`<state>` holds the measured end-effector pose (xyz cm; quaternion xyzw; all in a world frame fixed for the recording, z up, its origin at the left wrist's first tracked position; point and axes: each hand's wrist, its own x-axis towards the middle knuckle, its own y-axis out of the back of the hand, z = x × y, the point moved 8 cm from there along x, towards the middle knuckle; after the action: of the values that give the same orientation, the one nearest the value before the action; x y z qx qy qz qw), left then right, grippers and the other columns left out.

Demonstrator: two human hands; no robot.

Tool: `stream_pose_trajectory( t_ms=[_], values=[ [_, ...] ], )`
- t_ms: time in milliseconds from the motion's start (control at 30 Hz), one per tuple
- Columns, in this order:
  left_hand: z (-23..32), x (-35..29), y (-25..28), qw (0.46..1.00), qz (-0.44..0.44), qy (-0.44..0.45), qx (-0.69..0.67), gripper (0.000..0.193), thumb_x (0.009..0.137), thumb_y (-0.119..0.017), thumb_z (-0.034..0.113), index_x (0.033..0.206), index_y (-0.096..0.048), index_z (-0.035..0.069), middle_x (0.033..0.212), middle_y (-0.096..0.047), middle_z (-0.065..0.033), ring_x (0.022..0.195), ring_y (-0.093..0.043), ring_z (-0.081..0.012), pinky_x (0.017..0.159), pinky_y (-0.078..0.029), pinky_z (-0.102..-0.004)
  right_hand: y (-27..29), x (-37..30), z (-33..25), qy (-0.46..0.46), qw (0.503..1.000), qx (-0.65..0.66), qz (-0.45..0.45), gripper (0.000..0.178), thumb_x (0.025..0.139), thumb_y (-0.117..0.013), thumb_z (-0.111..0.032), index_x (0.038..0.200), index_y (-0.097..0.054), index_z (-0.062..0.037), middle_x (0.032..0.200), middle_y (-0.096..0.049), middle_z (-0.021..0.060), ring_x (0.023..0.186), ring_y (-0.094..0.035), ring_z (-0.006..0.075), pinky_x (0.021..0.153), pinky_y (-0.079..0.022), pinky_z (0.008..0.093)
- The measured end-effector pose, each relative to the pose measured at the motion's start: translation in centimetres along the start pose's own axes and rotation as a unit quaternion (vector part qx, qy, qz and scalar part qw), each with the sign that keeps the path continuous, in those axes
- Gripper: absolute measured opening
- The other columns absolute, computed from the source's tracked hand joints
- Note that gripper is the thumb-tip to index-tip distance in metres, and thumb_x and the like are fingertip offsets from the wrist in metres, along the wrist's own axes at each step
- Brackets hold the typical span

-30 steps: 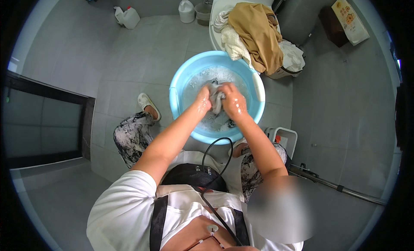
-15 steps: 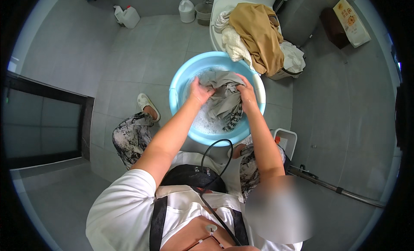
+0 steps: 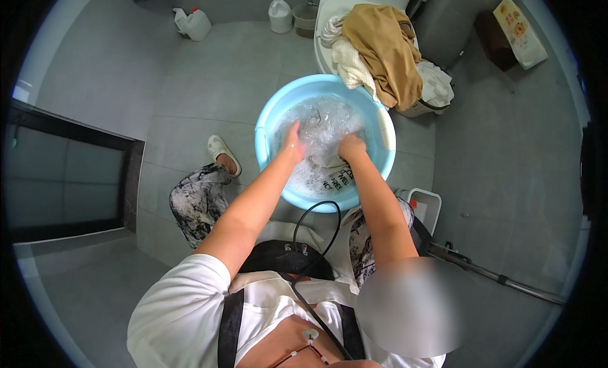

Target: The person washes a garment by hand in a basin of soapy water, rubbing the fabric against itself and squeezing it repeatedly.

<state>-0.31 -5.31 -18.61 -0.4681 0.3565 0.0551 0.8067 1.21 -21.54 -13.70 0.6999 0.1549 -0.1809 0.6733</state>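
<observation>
Two hands [image 3: 293,144] [image 3: 352,146] in suds [image 3: 305,177], lettered garment [image 3: 340,179] between, nearer right.

Bathroom, with a white toilet [image 3: 335,6] and tiled floor [image 3: 218,99]

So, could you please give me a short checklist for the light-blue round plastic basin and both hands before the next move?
1. Light-blue round plastic basin upright on the grey tiled floor: ok.
2. Grey fabric cloth with dark lettering inside it: ok, partly under sudsy water.
3. Bare left hand gripping the cloth: cannot tell; no clear hold shows.
4. Bare right hand gripping the cloth: cannot tell; its fingers are partly hidden.
5. White short left sleeve clear of the water: ok.
6. Thin black cable clear of the basin: cannot tell; its loop overlaps the near rim in this view.
</observation>
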Motion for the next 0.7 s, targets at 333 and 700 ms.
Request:
stream_pose_trajectory(
  t_ms=[333, 700],
  values=[
    [4.2, -5.2, -3.2, 0.992, 0.037, -0.068, -0.099, 0.051, 0.08, -0.05, 0.033, 0.122, -0.034, 0.008, 0.12, -0.039, -0.01, 0.11, -0.037, -0.025, 0.093, -0.03, -0.0366, 12.6, -7.8, -6.7, 0.204, 0.809, 0.549, -0.045, 0.043, 0.068, -0.059, -0.011, 0.11, -0.052, -0.0036, 0.102, -0.056, 0.0124, 0.091, -0.054, 0.0205, 0.079, -0.042, 0.0279],
    [1.6, -3.7, -6.6, 0.999, -0.031, -0.027, -0.015, 0.054, 0.077, -0.048, 0.051, 0.112, -0.046, 0.01, 0.11, -0.049, -0.0059, 0.096, -0.048, -0.0222, 0.076, -0.037, -0.0413, 15.6, -10.7, -6.5, 0.195, 0.508, 0.836, -0.073, 0.043, 0.08, -0.057, -0.024, 0.113, -0.047, -0.0002, 0.102, -0.055, 0.0085, 0.091, -0.054, 0.0167, 0.081, -0.042, 0.0271]
  ],
)
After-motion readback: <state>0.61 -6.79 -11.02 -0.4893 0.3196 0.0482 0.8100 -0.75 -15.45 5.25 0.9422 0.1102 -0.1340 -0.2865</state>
